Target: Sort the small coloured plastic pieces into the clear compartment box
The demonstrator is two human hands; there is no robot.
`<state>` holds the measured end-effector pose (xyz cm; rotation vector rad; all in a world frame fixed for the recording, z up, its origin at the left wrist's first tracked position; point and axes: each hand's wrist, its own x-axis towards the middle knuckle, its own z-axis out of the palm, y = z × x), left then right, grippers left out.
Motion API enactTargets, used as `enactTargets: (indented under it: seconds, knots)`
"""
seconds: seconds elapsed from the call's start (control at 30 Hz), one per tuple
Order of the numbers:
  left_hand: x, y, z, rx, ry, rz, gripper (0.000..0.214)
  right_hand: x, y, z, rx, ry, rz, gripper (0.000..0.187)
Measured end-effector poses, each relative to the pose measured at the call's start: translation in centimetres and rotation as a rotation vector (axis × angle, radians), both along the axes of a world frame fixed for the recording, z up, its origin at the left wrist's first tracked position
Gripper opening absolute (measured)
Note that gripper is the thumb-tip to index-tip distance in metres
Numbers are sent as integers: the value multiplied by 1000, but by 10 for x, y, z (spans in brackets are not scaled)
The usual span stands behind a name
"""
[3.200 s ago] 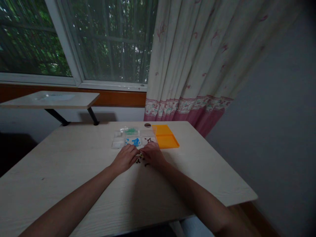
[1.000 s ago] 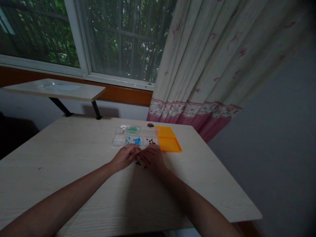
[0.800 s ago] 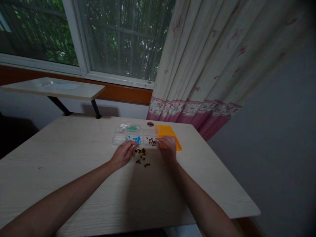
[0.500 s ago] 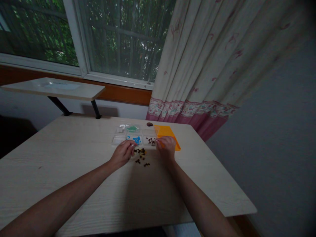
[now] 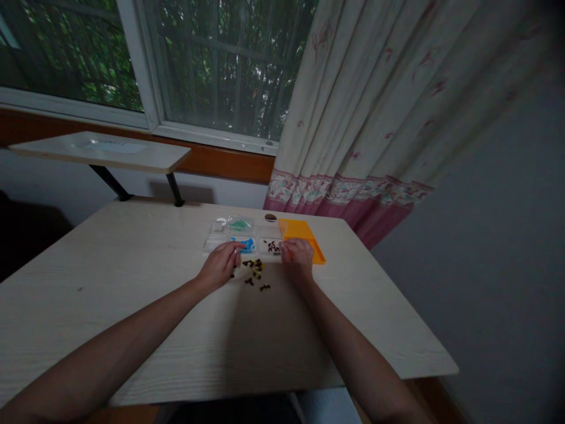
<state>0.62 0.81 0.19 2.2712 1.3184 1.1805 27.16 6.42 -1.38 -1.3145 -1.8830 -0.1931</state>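
Note:
My left hand (image 5: pixel 220 265) hovers by the front of a clear compartment tray, thumb and fingers pinched together; whatever they hold is too small to make out. Just beyond its fingertips lie small blue pieces (image 5: pixel 247 245) in one compartment. My right hand (image 5: pixel 300 258) is also closed in a pinch, at the right edge of the compartment with small dark brown pieces (image 5: pixel 271 246). What it grips cannot be seen. Between the hands, on the table, lies a loose scatter of small dark and yellow pieces (image 5: pixel 255 268).
Green pieces (image 5: pixel 239 225) fill a rear compartment. An orange tray (image 5: pixel 300 228) lies beyond my right hand. A dark oval object (image 5: pixel 271 218) sits behind it, near the table's (image 5: pixel 154 341) back edge. A raised shelf (image 5: pixel 132 154) stands at back left; a curtain (image 5: pixel 344 118) hangs behind.
The view has tilted slightly. My left fingertips have shifted a little toward the blue pieces, while my right hand stays at the brown pieces' compartment.

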Motion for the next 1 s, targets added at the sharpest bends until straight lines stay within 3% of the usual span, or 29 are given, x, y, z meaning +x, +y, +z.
enactTargets:
  seconds: [0.27, 0.5, 1.0]
  knots:
    - [5, -4, 3, 84, 279, 28, 18, -4, -4, 3, -2, 18, 33, 17]
    - [7, -8, 0, 69, 413, 122, 32, -7, -6, 4, -20, 6, 61, 15]
    - [9, -8, 2, 30, 466, 98, 21, -9, -3, 0, -23, -15, 119, 13]
